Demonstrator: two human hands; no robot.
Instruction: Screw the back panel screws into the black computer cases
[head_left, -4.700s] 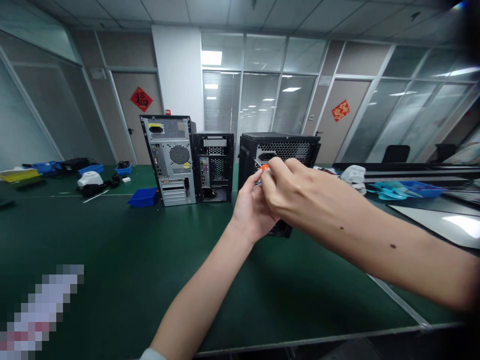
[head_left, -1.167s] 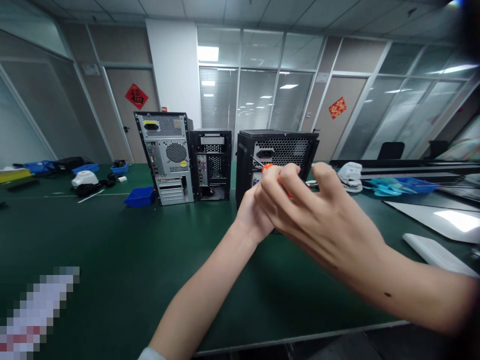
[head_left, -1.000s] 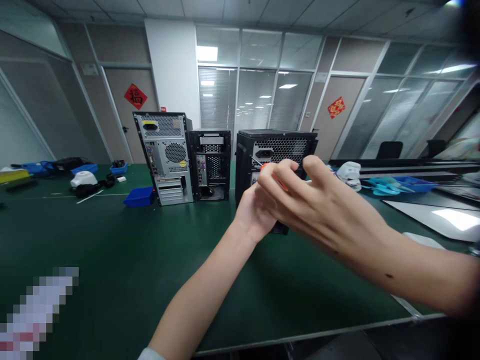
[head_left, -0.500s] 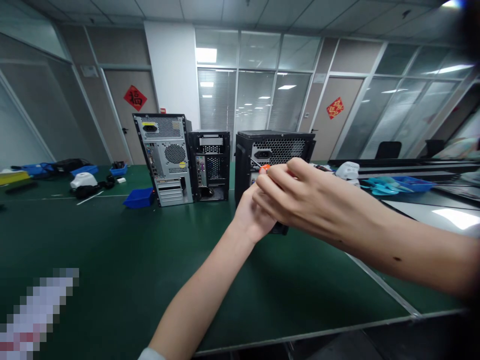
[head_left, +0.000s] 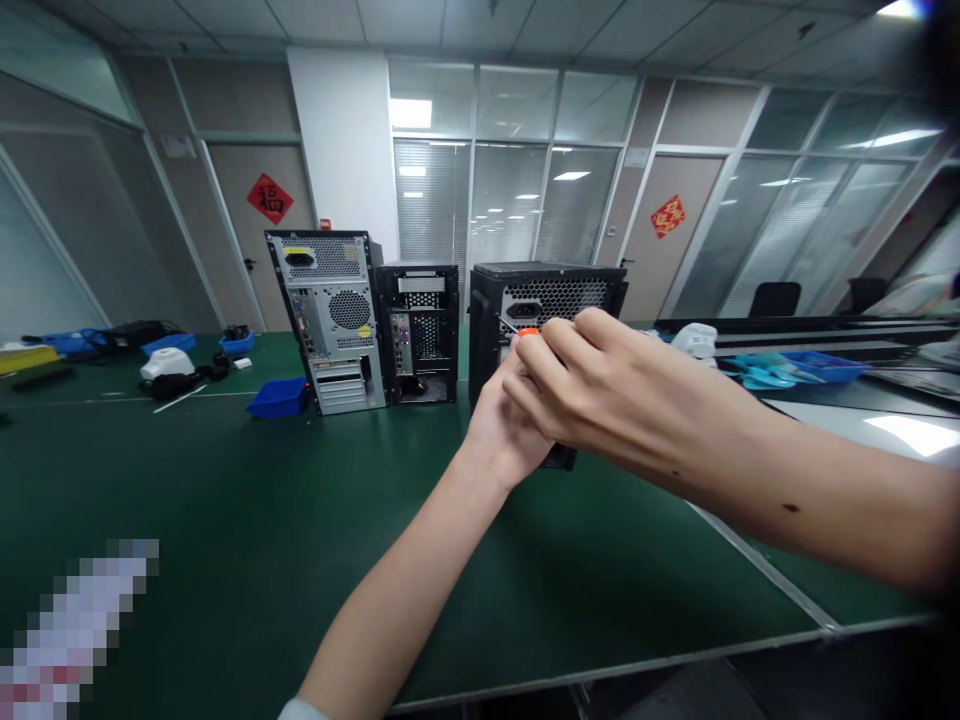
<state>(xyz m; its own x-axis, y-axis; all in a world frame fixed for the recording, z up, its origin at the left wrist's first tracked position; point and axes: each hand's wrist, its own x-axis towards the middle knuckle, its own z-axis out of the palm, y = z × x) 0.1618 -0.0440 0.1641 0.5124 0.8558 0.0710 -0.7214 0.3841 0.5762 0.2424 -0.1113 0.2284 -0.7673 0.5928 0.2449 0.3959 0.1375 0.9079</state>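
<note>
A black computer tower (head_left: 551, 292) stands on the green table with its meshed back panel towards me. My right hand (head_left: 600, 390) is closed round an orange-handled screwdriver (head_left: 527, 332), whose thin shaft points up-left at the panel's left edge. My left hand (head_left: 501, 428) reaches in below it, against the back of the case. Its fingers are hidden behind my right hand.
A silver tower (head_left: 330, 315) and a second black tower (head_left: 420, 330) stand to the left. Blue bins (head_left: 276, 396) and a white device (head_left: 166, 363) lie at far left. A white device (head_left: 696, 340) and blue trays (head_left: 795, 368) sit at right. A metal strip (head_left: 757, 570) crosses the green table (head_left: 225, 500).
My right hand's fingers, spread a second ago, have closed again round the screwdriver handle. The hands have stayed at the back of the black tower.
</note>
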